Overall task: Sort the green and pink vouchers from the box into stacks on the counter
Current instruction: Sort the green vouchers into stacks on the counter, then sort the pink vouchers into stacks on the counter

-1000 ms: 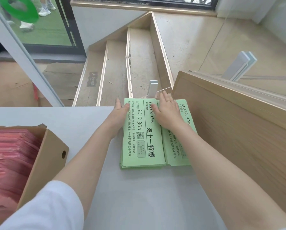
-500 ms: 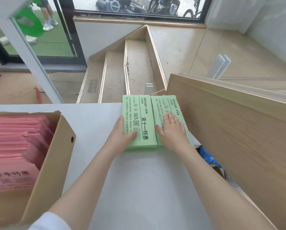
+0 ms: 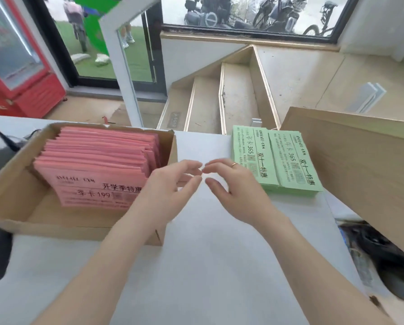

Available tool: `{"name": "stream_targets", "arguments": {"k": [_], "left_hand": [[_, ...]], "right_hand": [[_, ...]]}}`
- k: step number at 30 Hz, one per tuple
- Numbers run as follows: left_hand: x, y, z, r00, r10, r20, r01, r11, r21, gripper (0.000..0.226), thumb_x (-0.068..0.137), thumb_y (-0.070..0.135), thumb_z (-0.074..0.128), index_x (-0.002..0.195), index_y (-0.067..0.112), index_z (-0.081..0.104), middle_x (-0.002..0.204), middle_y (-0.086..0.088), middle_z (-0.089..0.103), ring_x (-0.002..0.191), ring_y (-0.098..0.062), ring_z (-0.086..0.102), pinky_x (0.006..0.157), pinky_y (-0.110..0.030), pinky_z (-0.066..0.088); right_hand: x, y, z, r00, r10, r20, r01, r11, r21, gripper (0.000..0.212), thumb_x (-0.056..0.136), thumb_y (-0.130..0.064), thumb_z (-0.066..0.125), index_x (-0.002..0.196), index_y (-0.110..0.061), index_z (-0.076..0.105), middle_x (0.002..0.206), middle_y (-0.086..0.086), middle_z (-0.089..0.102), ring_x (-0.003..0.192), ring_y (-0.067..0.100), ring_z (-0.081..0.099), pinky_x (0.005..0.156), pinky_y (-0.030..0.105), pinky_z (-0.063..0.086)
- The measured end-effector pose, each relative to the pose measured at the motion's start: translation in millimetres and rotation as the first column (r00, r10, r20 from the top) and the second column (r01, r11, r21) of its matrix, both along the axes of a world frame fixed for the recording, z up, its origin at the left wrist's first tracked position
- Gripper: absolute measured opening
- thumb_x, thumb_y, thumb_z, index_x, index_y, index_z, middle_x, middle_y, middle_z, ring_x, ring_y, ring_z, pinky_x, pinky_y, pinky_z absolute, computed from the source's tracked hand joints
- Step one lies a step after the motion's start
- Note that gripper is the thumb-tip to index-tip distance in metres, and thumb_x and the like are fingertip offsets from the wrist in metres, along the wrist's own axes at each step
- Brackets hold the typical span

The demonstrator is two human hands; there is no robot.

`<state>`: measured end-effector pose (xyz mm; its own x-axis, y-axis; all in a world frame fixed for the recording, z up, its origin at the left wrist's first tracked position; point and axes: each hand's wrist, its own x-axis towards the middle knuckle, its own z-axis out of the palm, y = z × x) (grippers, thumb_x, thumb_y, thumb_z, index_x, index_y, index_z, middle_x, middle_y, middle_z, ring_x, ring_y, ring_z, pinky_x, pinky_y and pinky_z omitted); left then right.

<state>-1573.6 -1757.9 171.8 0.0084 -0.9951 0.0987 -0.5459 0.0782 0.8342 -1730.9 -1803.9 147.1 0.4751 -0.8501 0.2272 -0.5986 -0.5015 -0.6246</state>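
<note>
Hands, left [image 3: 170,181] and right [image 3: 233,184], hover empty with fingers loosely apart above the table [image 3: 208,266]; 2 green stacks [image 3: 276,160] lie beside them, so reach squarely into the box [image 3: 16,179] for the pink vouchers [image 3: 98,165].

This looks like a gym's front reception. Printed membership vouchers [image 3: 273,160] lie on a white desk [image 3: 208,254] facing entrance steps [image 3: 219,99], a glass door [image 3: 107,43] and parked bicycles [image 3: 278,12].

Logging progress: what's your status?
Both hands open, empty. Green stacks on counter. Pink vouchers in box. Nothing blocking.
</note>
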Motion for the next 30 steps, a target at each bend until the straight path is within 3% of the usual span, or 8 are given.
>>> {"name": "stream_targets", "arguments": {"k": [4,8,10,13,18,22,26,30], "left_hand": [[85,19,9,0.994,0.084,0.068,-0.078,0.993,-0.089,0.021,0.089,0.015,0.058,0.107,0.024,0.064,0.09,0.025,0.061,0.076,0.016,0.057,0.065,0.003,0.038],[178,23,11,0.96,0.052,0.275,-0.035,0.997,-0.067,0.021,0.092,0.02,0.054,0.108,0.033,0.059,0.088,0.024,0.059,0.074,0.011,0.054,0.06,-0.003,0.038],[220,19,4,0.93,0.006,0.367,0.007,0.999,-0.036,0.023,0.093,0.02,0.053,0.114,0.026,0.061,0.098,0.014,0.061,0.084,0.002,0.055,0.07,-0.006,0.037],[265,7,-10,0.885,-0.079,0.458,0.106,0.994,-0.033,0.026,0.092,0.015,0.054,0.117,0.016,0.061,0.114,0.003,0.062,0.1,-0.007,0.053,0.09,-0.023,0.042],[287,-11,-17,0.77,-0.282,0.572,0.337,0.942,0.01,0.031,0.095,0.015,0.045,0.125,0.017,0.056,0.125,0.003,0.055,0.117,-0.016,0.049,0.098,-0.029,0.041],[286,-16,-22,0.68,-0.291,0.673,0.405,0.914,-0.014,0.035,0.095,0.025,0.048,0.129,0.02,0.052,0.127,0.002,0.052,0.116,-0.02,0.044,0.097,-0.036,0.04],[284,-9,-33,0.677,-0.243,0.694,0.412,0.907,-0.084,0.034,0.089,0.028,0.058,0.12,0.018,0.055,0.118,0.0,0.058,0.112,-0.024,0.043,0.094,-0.036,0.036],[287,-3,-38,0.738,-0.253,0.625,0.442,0.882,-0.164,0.013,0.084,0.022,0.064,0.091,0.013,0.058,0.1,-0.004,0.055,0.097,-0.024,0.046,0.084,-0.037,0.043]], "right_hand": [[57,14,10,0.993,-0.027,0.117,0.031,0.999,-0.031,0.016,0.09,-0.017,0.054,0.099,-0.014,0.067,0.104,-0.003,0.063,0.096,0.011,0.058,0.085,0.023,0.042],[125,37,8,0.998,-0.006,0.056,0.01,0.998,-0.068,0.016,0.089,-0.011,0.054,0.098,-0.011,0.067,0.102,0.0,0.062,0.091,0.016,0.059,0.083,0.025,0.045],[156,45,8,1.0,-0.02,0.008,0.02,0.996,-0.086,0.016,0.089,-0.007,0.053,0.097,-0.011,0.067,0.103,-0.001,0.061,0.094,0.016,0.058,0.084,0.029,0.047],[191,47,8,0.988,-0.112,-0.104,0.104,0.992,-0.076,0.02,0.091,-0.007,0.051,0.103,-0.013,0.066,0.108,-0.002,0.06,0.1,0.015,0.056,0.087,0.026,0.043],[219,43,0,0.914,-0.218,-0.343,0.215,0.975,-0.046,0.039,0.091,-0.001,0.044,0.126,-0.015,0.053,0.132,-0.001,0.048,0.118,0.022,0.046,0.096,0.039,0.042],[229,41,-3,0.829,-0.284,-0.481,0.258,0.959,-0.121,0.047,0.089,0.0,0.046,0.133,-0.016,0.045,0.135,0.002,0.045,0.122,0.025,0.041,0.1,0.04,0.037],[235,43,-2,0.789,-0.301,-0.536,0.257,0.953,-0.158,0.037,0.086,-0.013,0.056,0.123,-0.017,0.051,0.119,0.004,0.05,0.111,0.026,0.044,0.095,0.038,0.037],[232,52,-5,0.761,-0.287,-0.582,0.24,0.958,-0.158,0.016,0.084,-0.021,0.059,0.1,-0.019,0.062,0.104,0.002,0.051,0.101,0.022,0.044,0.079,0.029,0.035]]}}
